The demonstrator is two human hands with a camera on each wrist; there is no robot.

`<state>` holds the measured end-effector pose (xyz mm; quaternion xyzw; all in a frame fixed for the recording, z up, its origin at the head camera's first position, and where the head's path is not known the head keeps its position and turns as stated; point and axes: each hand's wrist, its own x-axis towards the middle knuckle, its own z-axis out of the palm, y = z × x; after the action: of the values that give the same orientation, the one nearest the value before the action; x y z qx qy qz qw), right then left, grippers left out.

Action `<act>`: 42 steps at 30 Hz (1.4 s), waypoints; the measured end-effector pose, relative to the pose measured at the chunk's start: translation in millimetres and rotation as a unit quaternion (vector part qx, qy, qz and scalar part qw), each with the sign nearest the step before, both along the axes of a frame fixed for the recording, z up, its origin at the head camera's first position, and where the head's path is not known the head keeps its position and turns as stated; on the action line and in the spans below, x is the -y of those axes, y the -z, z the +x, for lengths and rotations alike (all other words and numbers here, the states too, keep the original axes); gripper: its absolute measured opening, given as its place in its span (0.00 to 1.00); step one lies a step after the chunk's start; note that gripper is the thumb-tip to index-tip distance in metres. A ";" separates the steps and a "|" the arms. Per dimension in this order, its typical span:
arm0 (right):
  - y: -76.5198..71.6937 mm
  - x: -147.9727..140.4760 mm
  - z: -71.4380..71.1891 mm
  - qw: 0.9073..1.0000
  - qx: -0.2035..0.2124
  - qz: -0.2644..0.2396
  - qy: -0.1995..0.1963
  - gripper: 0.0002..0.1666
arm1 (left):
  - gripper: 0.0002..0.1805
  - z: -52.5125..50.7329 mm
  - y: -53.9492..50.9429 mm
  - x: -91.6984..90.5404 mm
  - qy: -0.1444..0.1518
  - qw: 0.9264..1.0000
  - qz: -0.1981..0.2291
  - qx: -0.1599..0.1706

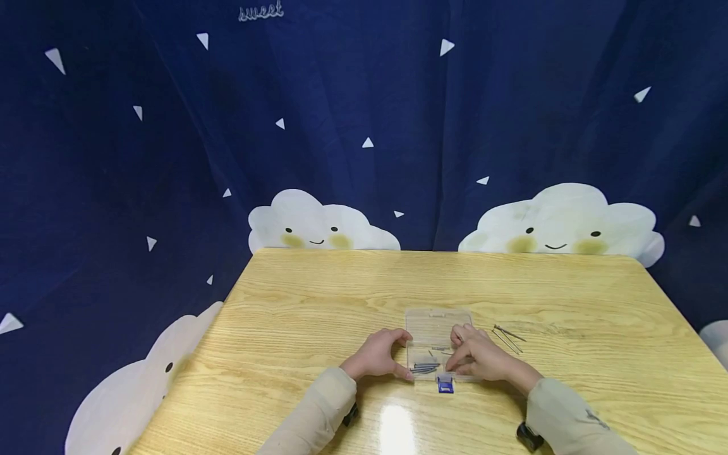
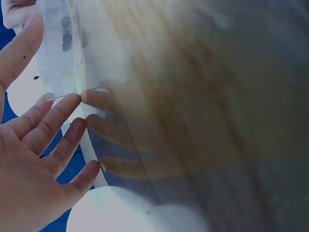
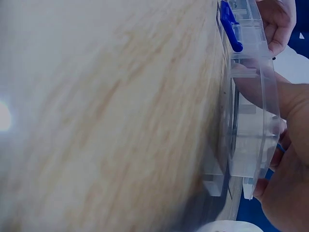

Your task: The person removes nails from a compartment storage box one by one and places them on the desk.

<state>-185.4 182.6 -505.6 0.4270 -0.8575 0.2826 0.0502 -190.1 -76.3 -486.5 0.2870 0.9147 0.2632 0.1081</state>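
An open clear plastic box (image 1: 418,360) stands on the table with its lid (image 1: 435,325) laid back on the far side. My left hand (image 1: 378,355) holds the box's left end between thumb and fingers; its fingertips also touch the tabletop in the left wrist view. Dark nails (image 1: 425,366) lie in the near-left compartment. My right hand (image 1: 480,355) reaches into the right part, thumb (image 3: 248,84) inside the box and other fingers bent. A long dark nail (image 3: 234,116) lies against the box floor by that thumb; whether it is pinched is unclear.
A blue latch (image 1: 445,385) hangs at the box's near edge. Several loose long nails (image 1: 509,338) lie on the wooden table (image 1: 318,284) to the right of the box. A dark blue curtain (image 1: 341,95) with clouds and triangles hangs behind and at the sides.
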 end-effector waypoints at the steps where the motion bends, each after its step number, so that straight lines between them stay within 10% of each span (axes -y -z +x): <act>1: -0.4 0.0 0.0 1.000 0.000 0.000 0.000 0.10 | 0.36 -0.2 -0.2 0.0 0.000 1.000 0.000 0.000; 42: -2.2 -0.2 -1.4 0.999 -0.023 0.009 -0.026 0.07 | 0.37 -0.2 0.2 1.5 0.008 1.000 0.002 -0.008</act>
<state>-186.8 182.8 -503.4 0.4561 -0.8472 0.2661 0.0584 -190.3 -77.8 -486.7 0.2965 0.9128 0.2616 0.1025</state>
